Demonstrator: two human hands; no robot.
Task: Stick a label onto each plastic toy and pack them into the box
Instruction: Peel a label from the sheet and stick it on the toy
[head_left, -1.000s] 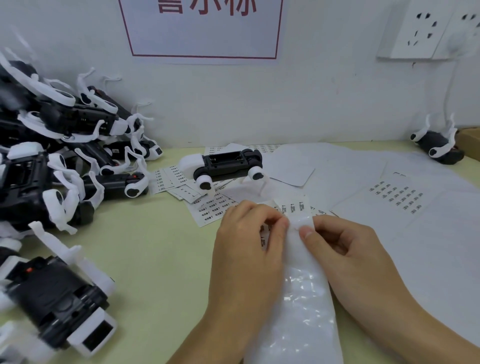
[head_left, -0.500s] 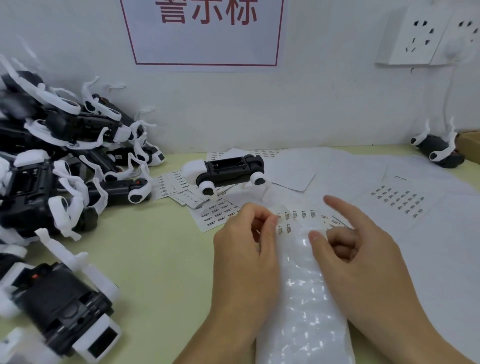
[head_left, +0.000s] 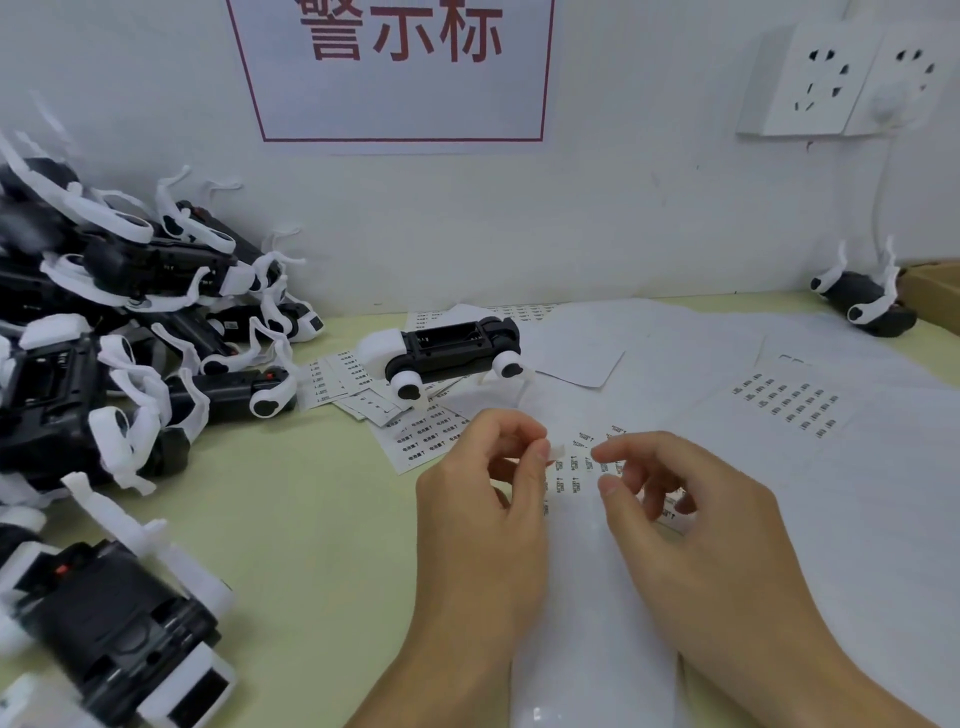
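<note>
Both hands have lifted off the glossy white label sheet (head_left: 587, 571) and now hover apart, the left hand (head_left: 488, 499) pinching a small white peeled label (head_left: 555, 451), the right hand (head_left: 691, 514) loosely curled and empty; carry it by one corner, I'd judge, to the upturned black-and-white plastic toy (head_left: 447, 356).

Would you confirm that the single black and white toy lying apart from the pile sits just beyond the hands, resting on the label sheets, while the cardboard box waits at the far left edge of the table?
Not quite: the head view shows the cardboard box at the far right edge of the table, not the left. The rest holds: the single toy lies just beyond the hands, resting on the label sheets.
</note>
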